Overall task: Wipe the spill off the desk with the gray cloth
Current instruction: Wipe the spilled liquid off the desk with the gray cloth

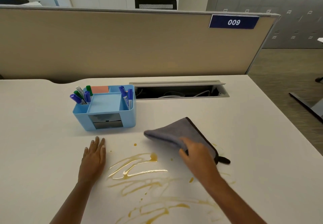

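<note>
A yellow-brown liquid spill (139, 169) lies in streaks and drops across the near middle of the white desk (253, 136). My right hand (197, 155) grips the folded gray cloth (174, 131) by its near edge, just right of the spill's upper part; the cloth's far end tilts up off the desk. A dark trim and loop show on the cloth's right side. My left hand (94, 155) rests flat on the desk, palm down and fingers together, just left of the spill.
A blue desk organizer (104, 108) with markers and sticky notes stands behind my left hand. An open cable tray (178, 90) is set into the desk at the back. A beige partition (122, 45) with a "009" sign closes the far side.
</note>
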